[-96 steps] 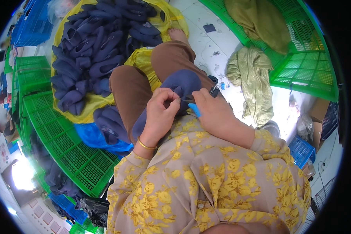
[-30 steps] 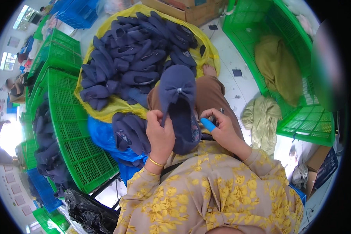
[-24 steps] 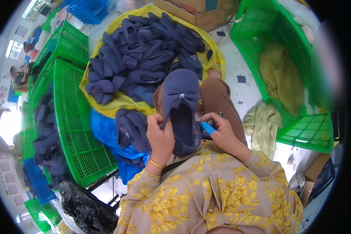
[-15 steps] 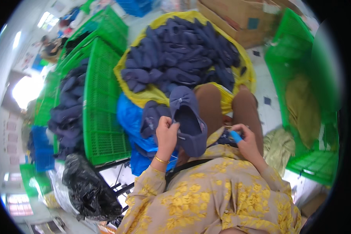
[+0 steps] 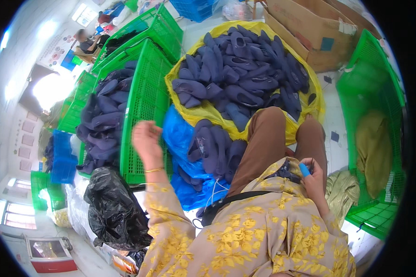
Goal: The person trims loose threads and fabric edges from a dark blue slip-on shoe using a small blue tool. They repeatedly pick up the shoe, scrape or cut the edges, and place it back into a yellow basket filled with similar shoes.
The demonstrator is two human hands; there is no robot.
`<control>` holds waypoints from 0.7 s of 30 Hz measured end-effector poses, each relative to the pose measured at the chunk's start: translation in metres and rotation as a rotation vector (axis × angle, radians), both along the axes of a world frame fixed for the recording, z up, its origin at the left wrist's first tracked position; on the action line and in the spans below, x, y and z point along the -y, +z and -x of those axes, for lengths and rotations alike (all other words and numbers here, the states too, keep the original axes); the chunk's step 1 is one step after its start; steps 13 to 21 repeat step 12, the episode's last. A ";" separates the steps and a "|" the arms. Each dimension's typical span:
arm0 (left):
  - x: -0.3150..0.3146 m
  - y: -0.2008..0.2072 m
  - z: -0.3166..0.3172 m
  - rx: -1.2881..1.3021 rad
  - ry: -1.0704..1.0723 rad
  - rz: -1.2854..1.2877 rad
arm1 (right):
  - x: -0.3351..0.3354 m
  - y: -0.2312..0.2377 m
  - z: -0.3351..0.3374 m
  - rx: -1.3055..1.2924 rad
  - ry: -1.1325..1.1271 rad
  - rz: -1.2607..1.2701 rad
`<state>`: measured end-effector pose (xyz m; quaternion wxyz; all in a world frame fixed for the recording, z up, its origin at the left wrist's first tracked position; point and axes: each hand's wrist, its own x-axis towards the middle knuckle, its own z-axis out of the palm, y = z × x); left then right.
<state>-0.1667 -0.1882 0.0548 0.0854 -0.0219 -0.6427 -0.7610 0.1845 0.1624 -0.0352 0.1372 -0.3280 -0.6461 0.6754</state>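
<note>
My left hand (image 5: 147, 138), a gold bangle at its wrist, is raised over the near side wall of the green crate (image 5: 145, 106). No shoe is in it, and its slightly blurred fingers look loosely apart. Dark blue cloth shoes (image 5: 107, 115) fill that crate. Over my lap my right hand (image 5: 313, 177), with a blue wrap on one finger, is closed on something small and dark that I cannot make out. Bunched dark blue material (image 5: 285, 170) lies beside it. Several more shoes (image 5: 210, 145) rest on a blue plastic bag (image 5: 179, 131) left of my knee.
A yellow sack (image 5: 316, 104) heaped with dark blue shoes (image 5: 245, 69) lies in front of my knees. Cardboard boxes (image 5: 305, 27) stand behind it. At right is another green crate (image 5: 363, 74) with olive cloth (image 5: 374, 152). A black plastic bag (image 5: 115, 207) sits at left.
My left hand has let go of the dark blue shoe and moved left to the crate. The view has shifted, and my right hand stays over my lap.
</note>
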 end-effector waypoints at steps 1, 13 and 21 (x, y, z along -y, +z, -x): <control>-0.020 -0.034 -0.011 0.105 -0.053 -0.053 | -0.002 0.002 0.000 -0.030 -0.009 -0.059; -0.182 -0.124 -0.141 -0.115 -0.691 0.682 | -0.037 -0.013 -0.119 0.030 -0.625 -0.116; -0.182 -0.124 -0.141 -0.115 -0.691 0.682 | -0.037 -0.013 -0.119 0.030 -0.625 -0.116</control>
